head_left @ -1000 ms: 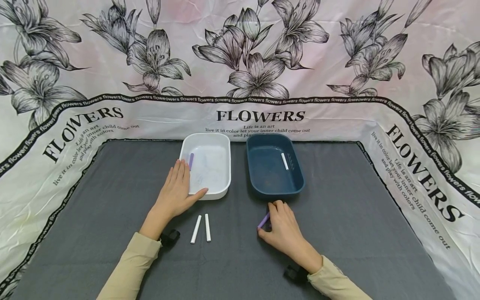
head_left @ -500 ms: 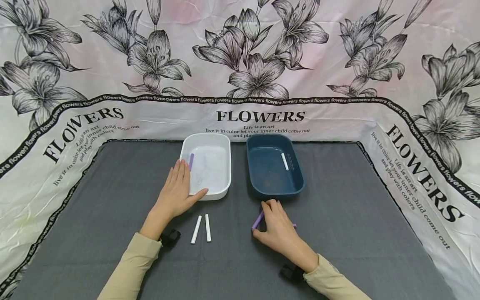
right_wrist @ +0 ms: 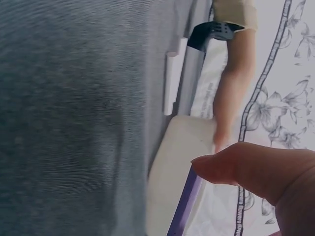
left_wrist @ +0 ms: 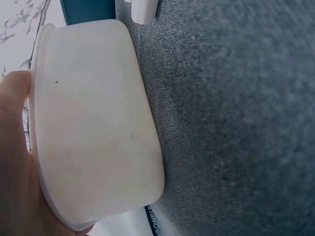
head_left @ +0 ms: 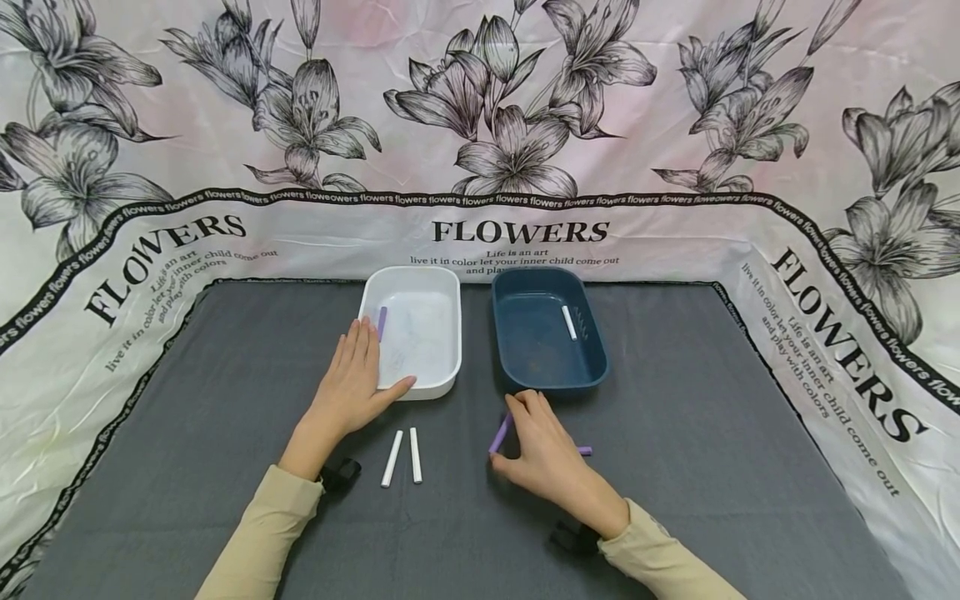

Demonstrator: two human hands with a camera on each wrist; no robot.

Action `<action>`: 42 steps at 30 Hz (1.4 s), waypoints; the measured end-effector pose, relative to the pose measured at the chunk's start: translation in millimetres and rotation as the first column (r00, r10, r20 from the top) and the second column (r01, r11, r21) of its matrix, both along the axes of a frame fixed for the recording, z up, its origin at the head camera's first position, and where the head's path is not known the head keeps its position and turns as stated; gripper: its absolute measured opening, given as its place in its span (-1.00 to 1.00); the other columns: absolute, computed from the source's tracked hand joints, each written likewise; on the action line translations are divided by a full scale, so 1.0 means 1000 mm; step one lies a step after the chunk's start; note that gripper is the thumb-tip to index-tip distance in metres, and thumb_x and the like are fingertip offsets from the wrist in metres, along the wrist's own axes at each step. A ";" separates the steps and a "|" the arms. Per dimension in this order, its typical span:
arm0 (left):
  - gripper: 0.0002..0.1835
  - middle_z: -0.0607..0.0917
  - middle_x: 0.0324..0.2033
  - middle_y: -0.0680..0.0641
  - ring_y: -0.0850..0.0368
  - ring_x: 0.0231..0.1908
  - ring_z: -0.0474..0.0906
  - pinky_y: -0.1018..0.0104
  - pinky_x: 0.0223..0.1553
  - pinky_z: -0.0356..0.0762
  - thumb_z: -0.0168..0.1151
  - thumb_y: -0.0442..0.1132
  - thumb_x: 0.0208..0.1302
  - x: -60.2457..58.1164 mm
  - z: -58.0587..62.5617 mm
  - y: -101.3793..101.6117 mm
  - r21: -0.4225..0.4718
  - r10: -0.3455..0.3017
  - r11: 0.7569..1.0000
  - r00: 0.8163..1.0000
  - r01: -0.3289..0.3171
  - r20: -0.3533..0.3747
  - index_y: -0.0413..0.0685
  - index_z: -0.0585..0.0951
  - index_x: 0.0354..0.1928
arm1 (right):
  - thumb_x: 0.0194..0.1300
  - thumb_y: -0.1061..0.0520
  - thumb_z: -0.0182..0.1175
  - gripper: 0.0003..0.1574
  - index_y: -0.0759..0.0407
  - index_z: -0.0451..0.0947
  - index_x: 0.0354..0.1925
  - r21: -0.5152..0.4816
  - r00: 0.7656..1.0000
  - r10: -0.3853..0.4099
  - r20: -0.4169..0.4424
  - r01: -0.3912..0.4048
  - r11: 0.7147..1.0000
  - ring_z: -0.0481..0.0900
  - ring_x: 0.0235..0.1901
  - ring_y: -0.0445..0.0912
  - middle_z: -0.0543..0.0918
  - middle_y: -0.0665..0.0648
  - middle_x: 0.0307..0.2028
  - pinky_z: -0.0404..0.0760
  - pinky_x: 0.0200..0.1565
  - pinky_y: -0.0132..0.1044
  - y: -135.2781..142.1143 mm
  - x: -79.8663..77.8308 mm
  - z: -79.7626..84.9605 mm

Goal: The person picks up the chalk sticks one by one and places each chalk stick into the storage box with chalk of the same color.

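Observation:
My right hand pinches a purple chalk stick by its ends, in front of the blue tub. In the right wrist view the thumb presses one end of that chalk; its other end is out of frame. A second purple chalk pokes out from behind the hand, mostly hidden. My left hand rests on the near-left rim of the white tub, fingers straight and thumb spread along the front edge. A purple chalk lies inside the white tub, and a white chalk inside the blue one.
Two white chalk sticks lie side by side on the grey cloth before the white tub. A flower-printed white sheet rises behind the tubs. Black wrist cameras are strapped to both arms.
My right hand has moved left with the purple chalk, and a second purple chalk on the cloth has come into view behind it. The left hand has stayed on the white tub.

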State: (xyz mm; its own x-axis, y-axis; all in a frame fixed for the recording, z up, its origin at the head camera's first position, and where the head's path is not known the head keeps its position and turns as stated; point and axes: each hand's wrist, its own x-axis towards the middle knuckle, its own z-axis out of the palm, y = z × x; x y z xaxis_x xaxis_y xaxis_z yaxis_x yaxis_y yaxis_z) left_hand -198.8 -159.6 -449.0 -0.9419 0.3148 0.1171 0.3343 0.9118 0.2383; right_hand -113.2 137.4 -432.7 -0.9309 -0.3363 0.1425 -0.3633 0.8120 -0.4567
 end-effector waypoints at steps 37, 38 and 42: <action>0.17 -0.23 0.52 -0.36 -0.21 0.52 -0.38 -0.10 0.47 -0.28 -0.02 0.42 0.32 -0.001 -0.001 0.001 0.004 0.013 1.000 1.000 -0.013 -0.013 -0.46 -0.14 0.50 | 0.11 0.08 0.46 -0.05 0.35 0.32 0.37 -0.235 0.962 0.233 -0.141 -0.261 0.936 0.42 0.18 0.03 0.40 0.21 0.21 0.45 0.22 -0.02 -0.039 -0.071 0.055; 0.17 -0.23 0.52 -0.36 -0.22 0.52 -0.38 -0.11 0.47 -0.28 -0.02 0.42 0.32 -0.001 -0.001 0.001 0.002 0.012 1.000 1.000 -0.012 -0.011 -0.46 -0.14 0.50 | 0.11 0.08 0.46 -0.05 0.35 0.32 0.38 -0.239 0.960 0.240 -0.146 -0.269 0.933 0.42 0.19 0.05 0.40 0.22 0.22 0.44 0.22 -0.01 -0.039 -0.075 0.057; 0.18 -0.24 0.52 -0.36 -0.21 0.52 -0.39 -0.12 0.47 -0.29 -0.03 0.43 0.31 -0.001 -0.001 0.001 0.001 0.010 1.000 1.000 -0.010 -0.001 -0.46 -0.15 0.50 | 0.14 0.08 0.45 -0.04 0.36 0.29 0.39 -0.239 0.952 0.265 -0.153 -0.296 0.925 0.41 0.21 0.08 0.38 0.25 0.25 0.43 0.24 0.00 -0.040 -0.088 0.066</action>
State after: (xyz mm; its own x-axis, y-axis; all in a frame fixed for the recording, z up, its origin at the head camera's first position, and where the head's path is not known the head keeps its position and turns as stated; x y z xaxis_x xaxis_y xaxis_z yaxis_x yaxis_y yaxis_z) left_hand -200.2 -159.0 -450.3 -0.9450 0.3050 0.1182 0.3252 0.9149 0.2390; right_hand -200.8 97.1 -367.0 -0.7754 -0.5191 0.3595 -0.6220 0.5296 -0.5768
